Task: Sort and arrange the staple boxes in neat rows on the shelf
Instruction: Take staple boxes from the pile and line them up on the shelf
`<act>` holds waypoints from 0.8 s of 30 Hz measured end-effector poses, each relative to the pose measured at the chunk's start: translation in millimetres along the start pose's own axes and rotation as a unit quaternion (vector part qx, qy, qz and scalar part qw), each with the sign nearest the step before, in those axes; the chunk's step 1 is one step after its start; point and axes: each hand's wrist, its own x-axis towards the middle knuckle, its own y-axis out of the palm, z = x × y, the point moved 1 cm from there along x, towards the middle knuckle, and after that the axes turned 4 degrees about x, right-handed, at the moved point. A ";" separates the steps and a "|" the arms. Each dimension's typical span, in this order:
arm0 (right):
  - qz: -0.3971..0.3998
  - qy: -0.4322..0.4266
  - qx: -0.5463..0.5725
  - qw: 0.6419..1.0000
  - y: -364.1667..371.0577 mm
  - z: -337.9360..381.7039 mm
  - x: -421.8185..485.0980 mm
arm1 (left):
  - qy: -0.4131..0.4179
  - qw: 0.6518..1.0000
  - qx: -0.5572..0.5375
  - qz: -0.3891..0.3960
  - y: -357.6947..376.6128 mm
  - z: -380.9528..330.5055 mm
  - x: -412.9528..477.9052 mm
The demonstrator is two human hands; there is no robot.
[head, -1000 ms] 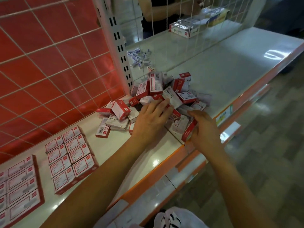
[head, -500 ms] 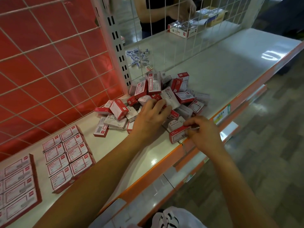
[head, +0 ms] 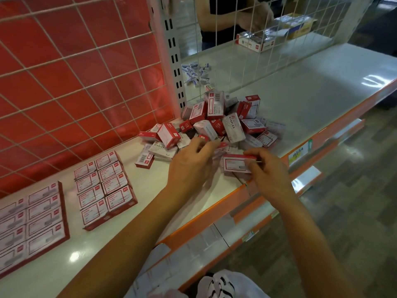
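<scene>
A loose pile of red-and-white staple boxes (head: pixel 217 121) lies against the wire grid at the back of the shelf (head: pixel 300 100). My right hand (head: pixel 268 175) pinches one staple box (head: pixel 235 164) by its right end, face up, near the shelf's front edge. My left hand (head: pixel 191 166) rests on the near side of the pile with fingers curled over boxes; what it holds is hidden. Two neat blocks of boxes lie flat to the left: a smaller block (head: pixel 103 188) and a larger block (head: pixel 32 224).
A red panel behind a white wire grid (head: pixel 75 82) backs the shelf. An orange rail (head: pixel 214 214) edges the front. Beyond the grid, small blue-white boxes (head: pixel 196 72) lie scattered, and another person handles packs (head: pixel 255 43) on the far shelf.
My right hand lifted a box from the pile's front edge and turned it face up. My left hand drew back slightly on the pile.
</scene>
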 end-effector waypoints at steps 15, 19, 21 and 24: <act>0.172 0.062 0.194 0.964 52.0 24.9 -14.3 | -0.457 0.779 -0.427 0.053 -84.8 26.5 -73.4; 0.223 0.054 0.197 0.953 76.4 39.0 -25.5 | -0.471 0.777 -0.416 0.043 -108.7 42.3 -101.4; 0.248 0.044 0.188 0.949 89.3 46.5 -32.4 | -0.472 0.778 -0.413 0.031 -121.5 50.6 -116.7; 0.286 0.020 0.165 0.944 109.8 59.7 -45.3 | -0.481 0.768 -0.422 0.008 -141.1 64.8 -143.3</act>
